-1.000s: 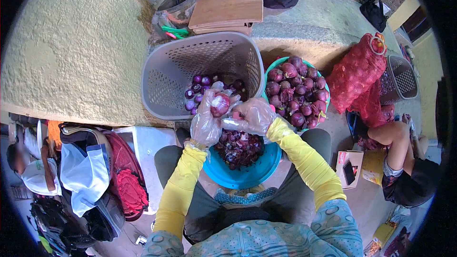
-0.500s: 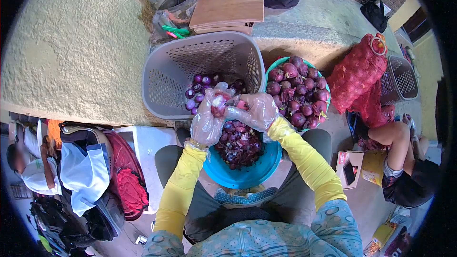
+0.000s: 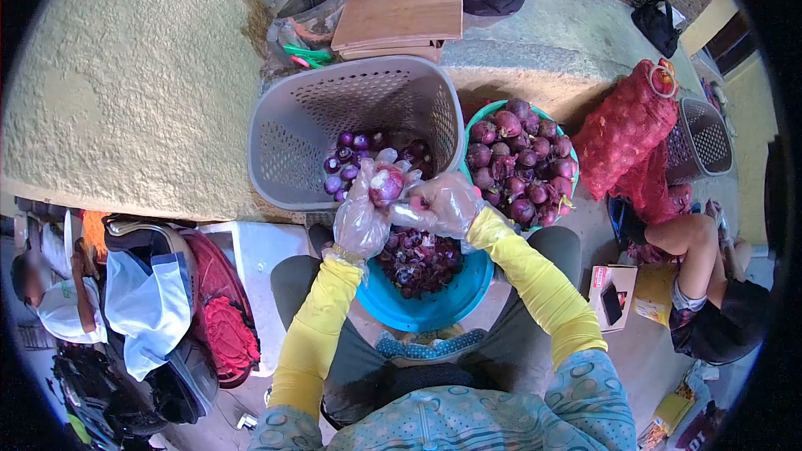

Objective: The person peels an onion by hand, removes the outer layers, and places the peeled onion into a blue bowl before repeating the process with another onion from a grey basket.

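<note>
Inside a clear plastic glove, my left hand (image 3: 362, 221) grips a red onion (image 3: 386, 186), partly peeled with a pale patch on top. My right hand (image 3: 443, 205), also gloved, is closed close beside the onion. A small reddish bit shows between its fingers, too hidden to name. Below both hands sits a blue basin (image 3: 426, 314) with dark onion skins (image 3: 418, 263) in it. Peeled purple onions (image 3: 355, 150) lie in the grey perforated basket (image 3: 276, 138) just beyond my hands. To the right, unpeeled red onions (image 3: 522, 159) fill a green-rimmed tub (image 3: 574, 174).
A red mesh sack (image 3: 622, 129) stands right of the tub. Another person's bent leg (image 3: 689, 242) is at the right, near a small cardboard box (image 3: 608, 280) with a phone on it. Wooden boards (image 3: 399, 17) rest on the ledge behind the basket. Another person sits far left.
My right hand has turned and drawn slightly away from the onion. More of the onion's purple side now shows in my left hand.
</note>
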Demonstrator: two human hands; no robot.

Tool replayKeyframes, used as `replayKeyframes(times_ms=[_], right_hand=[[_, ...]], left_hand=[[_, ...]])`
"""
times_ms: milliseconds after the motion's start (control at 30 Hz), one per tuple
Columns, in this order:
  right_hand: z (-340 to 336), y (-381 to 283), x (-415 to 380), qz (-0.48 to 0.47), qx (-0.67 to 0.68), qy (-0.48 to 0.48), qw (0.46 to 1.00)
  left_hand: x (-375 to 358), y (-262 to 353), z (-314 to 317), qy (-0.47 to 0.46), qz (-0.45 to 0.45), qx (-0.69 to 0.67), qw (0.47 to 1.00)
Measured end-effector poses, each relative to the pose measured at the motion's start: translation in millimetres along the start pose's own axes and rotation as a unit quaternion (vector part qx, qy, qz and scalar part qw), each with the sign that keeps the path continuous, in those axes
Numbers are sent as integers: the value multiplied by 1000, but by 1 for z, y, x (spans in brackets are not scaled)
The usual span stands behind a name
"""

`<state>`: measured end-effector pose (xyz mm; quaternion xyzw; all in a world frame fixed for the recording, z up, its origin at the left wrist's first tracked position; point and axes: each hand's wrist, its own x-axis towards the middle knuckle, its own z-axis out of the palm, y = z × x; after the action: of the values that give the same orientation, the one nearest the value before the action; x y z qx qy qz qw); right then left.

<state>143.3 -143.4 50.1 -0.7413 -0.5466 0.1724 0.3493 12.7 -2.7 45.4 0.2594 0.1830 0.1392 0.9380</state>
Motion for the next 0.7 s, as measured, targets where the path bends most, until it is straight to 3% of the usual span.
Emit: replayKeyframes(times_ms=[233, 300, 367, 433, 700], right_hand=[[-5, 0, -2, -84, -75, -97, 989], [-11, -6, -3, -27, 19, -46, 998], [-13, -9, -1, -10, -29, -2, 1000], [-19, -22, 2, 85, -14, 67, 994], [-14, -23, 4, 137, 26, 59, 988]], left_hand=[[4, 10, -12, 43, 0, -17, 999], [4, 11, -12, 38, 1, -25, 999], [4, 10, -10, -6, 7, -17, 1000], [3, 8, -7, -18, 14, 3, 1000], [5, -4, -5, -34, 49, 54, 997]])
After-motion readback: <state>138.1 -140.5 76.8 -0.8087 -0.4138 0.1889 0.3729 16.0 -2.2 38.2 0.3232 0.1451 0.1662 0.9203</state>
